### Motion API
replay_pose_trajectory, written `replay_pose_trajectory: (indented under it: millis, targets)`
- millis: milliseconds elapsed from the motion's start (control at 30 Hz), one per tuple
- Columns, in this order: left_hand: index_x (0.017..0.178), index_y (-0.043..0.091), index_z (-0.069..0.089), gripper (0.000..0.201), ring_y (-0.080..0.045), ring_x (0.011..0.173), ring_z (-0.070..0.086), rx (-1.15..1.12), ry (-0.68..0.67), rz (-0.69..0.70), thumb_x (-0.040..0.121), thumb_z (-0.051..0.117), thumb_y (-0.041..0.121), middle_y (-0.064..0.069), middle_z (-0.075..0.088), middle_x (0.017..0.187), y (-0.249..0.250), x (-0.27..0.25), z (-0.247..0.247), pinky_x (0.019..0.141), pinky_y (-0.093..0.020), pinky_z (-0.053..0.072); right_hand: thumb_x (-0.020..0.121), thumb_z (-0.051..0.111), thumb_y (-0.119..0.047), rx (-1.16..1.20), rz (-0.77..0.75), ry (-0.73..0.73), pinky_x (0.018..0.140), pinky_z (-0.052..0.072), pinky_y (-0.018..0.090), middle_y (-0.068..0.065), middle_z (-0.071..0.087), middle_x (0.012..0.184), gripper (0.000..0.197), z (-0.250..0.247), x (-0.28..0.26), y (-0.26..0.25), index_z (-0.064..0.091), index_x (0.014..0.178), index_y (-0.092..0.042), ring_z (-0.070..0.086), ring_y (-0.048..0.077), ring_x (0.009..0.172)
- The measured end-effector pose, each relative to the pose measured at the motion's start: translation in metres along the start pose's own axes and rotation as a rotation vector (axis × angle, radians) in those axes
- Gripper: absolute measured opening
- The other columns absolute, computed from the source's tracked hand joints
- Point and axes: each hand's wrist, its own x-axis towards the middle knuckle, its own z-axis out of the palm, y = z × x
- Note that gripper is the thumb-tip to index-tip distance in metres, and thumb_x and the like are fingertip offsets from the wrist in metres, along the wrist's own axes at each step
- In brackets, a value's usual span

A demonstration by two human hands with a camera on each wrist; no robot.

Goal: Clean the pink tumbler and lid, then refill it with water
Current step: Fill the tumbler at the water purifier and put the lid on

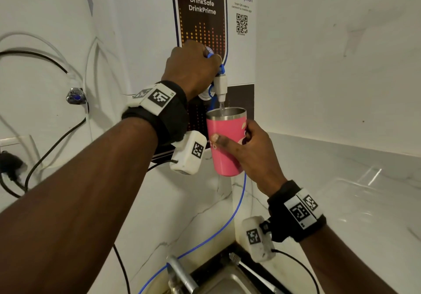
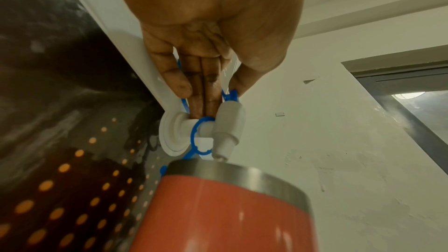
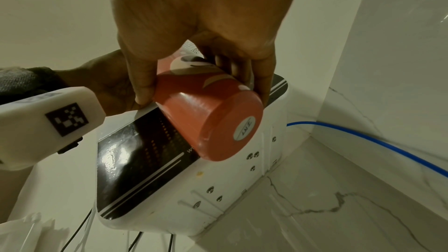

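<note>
The pink tumbler (image 1: 227,143) (image 2: 218,214) (image 3: 208,118) has a steel rim and no lid on it. My right hand (image 1: 246,148) (image 3: 203,83) grips it round the middle and holds it upright in the air, directly under the white tap (image 1: 220,86) (image 2: 227,122) of the wall-mounted water purifier (image 1: 202,9). A thin stream of water runs from the spout into the tumbler. My left hand (image 1: 193,66) (image 2: 219,97) is on top of the tap, thumb on the blue lever (image 2: 230,96) and fingers behind it. The lid is not in view.
A steel sink (image 1: 227,280) with its faucet (image 1: 180,273) lies below, with a brush (image 1: 246,268) at its edge. A blue tube (image 1: 227,220) runs down from the purifier. Black cables (image 1: 45,148) hang on the left wall. White marble counter (image 1: 341,191) extends to the right.
</note>
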Motion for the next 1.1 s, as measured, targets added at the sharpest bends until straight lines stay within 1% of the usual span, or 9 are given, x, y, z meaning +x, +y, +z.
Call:
replay_pose_trajectory:
  millis: [100,267,367,467,600,733,933,1033,1100]
  targets:
    - [0.099,0.015,0.079,0.030,-0.019,0.100,0.066,0.008,0.004,0.010,0.103,0.057,0.036,-0.002,0.074,0.104,-0.0010,0.0011,0.0014,0.085,-0.031,0.050,0.066,0.078,-0.067,-0.007,0.000,-0.003,0.085,0.064,0.041,-0.006,0.067,0.113,0.081,0.0010,0.0009,-0.0005,0.054,0.131,-0.024,0.069,0.015,0.097]
    - [0.101,0.015,0.077,0.031,-0.009,0.078,0.056,0.044,0.013,0.022,0.104,0.057,0.038,0.002,0.069,0.100,-0.0037,0.0049,0.0032,0.065,-0.017,0.036,0.067,0.077,-0.066,-0.019,0.006,-0.001,0.086,0.064,0.042,-0.004,0.066,0.115,0.082,0.0019,0.0024,-0.0023,0.053,0.132,-0.023,0.068,0.017,0.098]
    - [0.100,0.016,0.076,0.029,-0.014,0.087,0.057,0.049,0.013,0.024,0.104,0.057,0.038,0.002,0.067,0.100,-0.0048,0.0061,0.0039,0.068,-0.021,0.039,0.068,0.077,-0.065,-0.017,0.012,-0.004,0.087,0.064,0.041,-0.005,0.065,0.117,0.082,0.0023,0.0019,-0.0024,0.052,0.134,-0.024,0.068,0.016,0.099]
    - [0.099,0.017,0.076,0.029,-0.014,0.087,0.058,0.059,0.018,0.017,0.104,0.057,0.039,0.002,0.066,0.100,-0.0056,0.0065,0.0043,0.073,-0.026,0.040,0.068,0.077,-0.065,-0.016,0.013,-0.005,0.086,0.064,0.040,-0.006,0.065,0.117,0.082,0.0022,0.0012,-0.0031,0.052,0.134,-0.024,0.068,0.014,0.099]
    - [0.099,0.016,0.075,0.031,-0.018,0.094,0.059,0.071,0.015,0.018,0.104,0.056,0.040,-0.001,0.068,0.102,-0.0054,0.0064,0.0043,0.071,-0.026,0.040,0.067,0.076,-0.066,-0.023,0.018,-0.005,0.085,0.064,0.040,-0.006,0.065,0.116,0.081,0.0020,0.0006,-0.0035,0.052,0.132,-0.025,0.068,0.015,0.098]
    - [0.095,0.018,0.071,0.028,-0.020,0.097,0.060,0.060,0.016,0.014,0.104,0.057,0.041,-0.001,0.067,0.099,-0.0051,0.0057,0.0038,0.080,-0.031,0.042,0.068,0.075,-0.066,-0.034,0.021,-0.001,0.087,0.064,0.041,-0.004,0.065,0.119,0.083,0.0027,0.0011,-0.0033,0.051,0.135,-0.024,0.068,0.017,0.100]
    - [0.095,0.014,0.071,0.032,-0.019,0.094,0.060,0.069,0.011,0.026,0.105,0.056,0.041,-0.003,0.067,0.099,-0.0049,0.0041,0.0034,0.076,-0.030,0.042,0.067,0.076,-0.068,-0.030,0.024,0.008,0.085,0.064,0.042,-0.005,0.065,0.117,0.083,0.0027,0.0008,-0.0013,0.052,0.133,-0.025,0.068,0.018,0.100]
    - [0.096,0.010,0.073,0.040,-0.015,0.079,0.061,0.054,0.004,0.029,0.103,0.059,0.047,-0.001,0.069,0.091,-0.0069,0.0051,0.0049,0.069,-0.028,0.048,0.066,0.076,-0.069,-0.040,0.026,0.008,0.084,0.064,0.041,-0.006,0.065,0.115,0.081,0.0025,0.0005,-0.0018,0.053,0.130,-0.026,0.068,0.017,0.098]
    - [0.092,0.012,0.069,0.042,-0.012,0.071,0.056,0.073,-0.007,0.041,0.101,0.062,0.052,0.001,0.065,0.085,-0.0073,0.0048,0.0055,0.065,-0.026,0.044,0.066,0.076,-0.068,-0.039,0.028,0.009,0.084,0.064,0.040,-0.005,0.065,0.114,0.080,0.0026,0.0002,-0.0019,0.053,0.130,-0.025,0.068,0.017,0.098]
